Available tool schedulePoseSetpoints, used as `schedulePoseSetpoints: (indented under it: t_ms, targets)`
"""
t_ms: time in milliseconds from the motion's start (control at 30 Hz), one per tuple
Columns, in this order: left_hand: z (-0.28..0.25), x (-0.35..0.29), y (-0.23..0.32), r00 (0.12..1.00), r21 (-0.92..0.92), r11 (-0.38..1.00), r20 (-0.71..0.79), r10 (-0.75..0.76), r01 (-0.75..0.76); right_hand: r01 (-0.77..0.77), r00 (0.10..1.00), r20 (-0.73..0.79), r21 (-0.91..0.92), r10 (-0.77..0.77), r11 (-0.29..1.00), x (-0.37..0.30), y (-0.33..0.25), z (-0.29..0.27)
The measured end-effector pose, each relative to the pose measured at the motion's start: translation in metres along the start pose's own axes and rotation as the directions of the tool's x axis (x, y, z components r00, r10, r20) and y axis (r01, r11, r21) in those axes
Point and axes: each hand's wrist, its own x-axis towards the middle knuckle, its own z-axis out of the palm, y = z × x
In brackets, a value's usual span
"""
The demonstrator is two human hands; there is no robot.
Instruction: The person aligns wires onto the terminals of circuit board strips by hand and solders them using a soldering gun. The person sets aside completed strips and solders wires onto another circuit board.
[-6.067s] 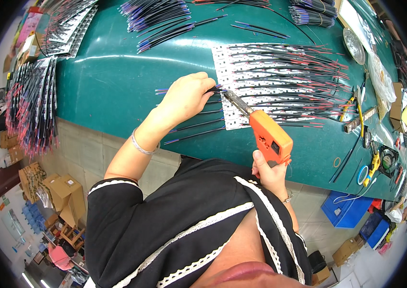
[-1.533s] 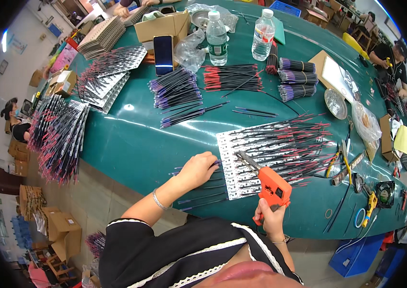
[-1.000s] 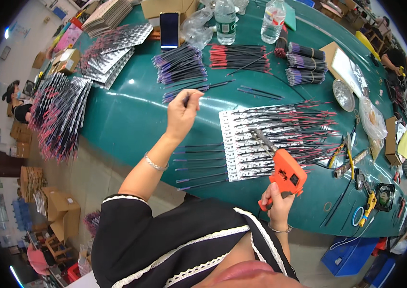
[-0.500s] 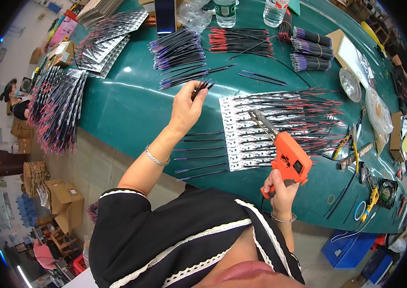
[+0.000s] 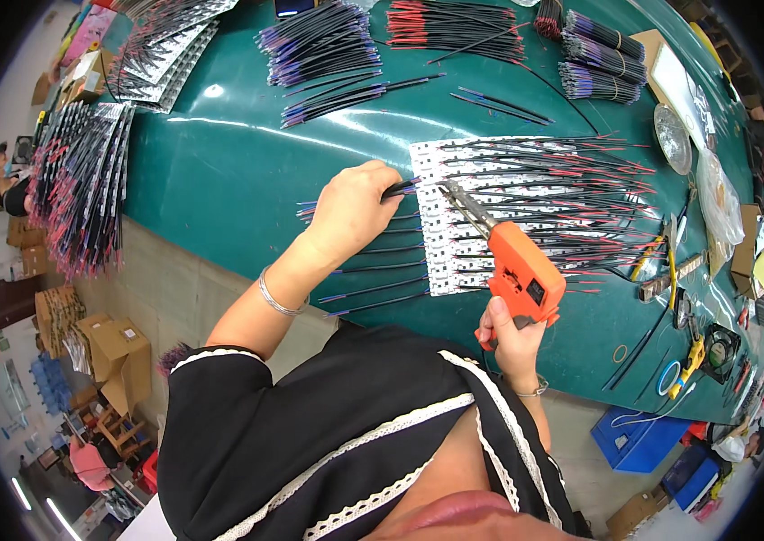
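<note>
My left hand (image 5: 356, 207) is closed on a few black wires (image 5: 399, 189), their tips at the left edge of a white circuit board panel (image 5: 431, 261). My right hand (image 5: 517, 341) grips an orange soldering gun (image 5: 526, 270) by its handle. The gun's metal tip reaches over the panel's upper left part, close to the wire ends in my left hand; whether it touches them I cannot tell. Rows of black wires with red ends (image 5: 580, 203) lie across the panel and stick out to the right. Several more black wires (image 5: 382, 301) extend from its left edge.
Piles of black wires with purple ends (image 5: 319, 45) and red ends (image 5: 449, 27) lie at the back, near tied bundles (image 5: 603, 59). Wired panels (image 5: 84, 189) hang over the left table edge. At right are a metal dish (image 5: 672, 139), yellow-handled tools (image 5: 690, 371) and a small fan (image 5: 722, 352).
My left hand has come down and right with the wires, from near the loose pile to the panel's left edge. The soldering gun has shifted slightly left and up. The view has tilted.
</note>
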Motion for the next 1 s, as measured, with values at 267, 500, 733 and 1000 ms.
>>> schedulePoseSetpoints:
  t_ms: [267,500,733,1000]
  targets:
    - [0.011,-0.003,-0.007,0.998,-0.026,0.999,0.046,-0.046,0.047,-0.088,0.996,0.014,-0.063,0.089,0.994,-0.007,0.003,0.002]
    - [0.016,-0.004,-0.01,0.997,-0.012,0.999,0.052,-0.048,0.049,-0.076,0.997,-0.005,-0.104,0.076,0.992,-0.005,-0.001,0.01]
    - [0.017,-0.004,-0.01,0.998,-0.013,0.999,0.046,-0.03,0.03,-0.099,0.994,0.024,-0.146,0.104,0.984,-0.004,0.001,0.009]
    - [0.017,-0.003,-0.009,0.998,-0.003,1.0,0.047,-0.031,0.031,0.27,0.963,0.141,-0.503,-0.231,0.821,-0.002,0.01,0.01]
